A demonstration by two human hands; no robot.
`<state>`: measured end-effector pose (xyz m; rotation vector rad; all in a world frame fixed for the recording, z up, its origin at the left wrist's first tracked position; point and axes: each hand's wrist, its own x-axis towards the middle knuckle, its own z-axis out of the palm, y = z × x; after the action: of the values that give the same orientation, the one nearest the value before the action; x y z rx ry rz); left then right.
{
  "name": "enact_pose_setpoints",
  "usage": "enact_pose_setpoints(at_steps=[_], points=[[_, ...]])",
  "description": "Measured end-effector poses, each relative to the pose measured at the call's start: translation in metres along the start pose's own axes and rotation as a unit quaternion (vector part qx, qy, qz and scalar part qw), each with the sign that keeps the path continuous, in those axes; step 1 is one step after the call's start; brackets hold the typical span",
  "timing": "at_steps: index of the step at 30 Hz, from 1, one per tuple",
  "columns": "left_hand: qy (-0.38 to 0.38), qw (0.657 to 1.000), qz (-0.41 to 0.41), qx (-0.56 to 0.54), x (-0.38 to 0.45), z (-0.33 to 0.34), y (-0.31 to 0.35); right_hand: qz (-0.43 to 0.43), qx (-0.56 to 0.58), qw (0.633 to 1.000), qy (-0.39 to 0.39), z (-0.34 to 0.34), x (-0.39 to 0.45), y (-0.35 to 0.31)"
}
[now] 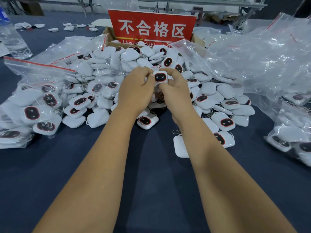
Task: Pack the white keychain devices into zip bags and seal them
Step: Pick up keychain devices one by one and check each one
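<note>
From the head view, both bare forearms reach forward over the dark blue cloth-covered table [151, 174] and meet above the middle of a heap. The left hand [136, 91] is knuckles-up, its fingers curled in toward the held white square keychain device [160, 77], pinching its left edge. The right hand [175, 93] mirrors it, fingers bent over the device's top right corner and thumb tucked beneath, so both hands hold this one piece between them, raised just above the pile. The device faces the camera: a rounded white plastic body with a black oval panel ringed in red, small pale marks on the panel.

Beneath and around the hands lies the loose pile of identical white keychain devices [223, 121], some face-up showing the black oval, others face-down and plain white, several with metal clasps. At the left sit clear zip bags with red seal strips already filled with devices [33, 113]; another filled bag [291, 140] lies at the right edge. A crumpled mound of empty clear zip bags [262, 59] rises at the right, behind the pile. Behind the heap stands a brown cardboard box [109, 36] carrying a red sign with white Chinese characters [152, 26]. A clear plastic water bottle [11, 39] stands at the far left.
</note>
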<state>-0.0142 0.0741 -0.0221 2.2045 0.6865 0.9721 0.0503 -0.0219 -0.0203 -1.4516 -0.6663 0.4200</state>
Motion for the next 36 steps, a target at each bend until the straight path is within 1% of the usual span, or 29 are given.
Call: enact_pose_setpoints(at_steps=[7,13,17,22,36], points=[[-0.008,1.0,0.001,0.017,-0.0001,-0.0007,0.0005,0.008,-0.008,1.0,0.006,0.0011,0.001,0.0007],[-0.011,0.999,0.015,0.033,-0.0003,-0.0006,-0.0009,0.032,0.029,0.999,0.009,0.0004,0.0031,0.001],[-0.013,0.999,0.014,0.04,0.0001,-0.0009,-0.0017,0.056,0.075,0.995,0.016,0.0003,0.0015,-0.0025],[-0.012,0.999,0.015,0.04,0.0001,-0.0005,-0.0025,0.042,0.03,0.998,0.026,0.001,0.0044,0.0016],[-0.014,0.999,0.017,0.032,-0.0022,-0.0024,0.0013,0.021,0.008,1.0,0.012,0.0024,0.0032,0.0019]])
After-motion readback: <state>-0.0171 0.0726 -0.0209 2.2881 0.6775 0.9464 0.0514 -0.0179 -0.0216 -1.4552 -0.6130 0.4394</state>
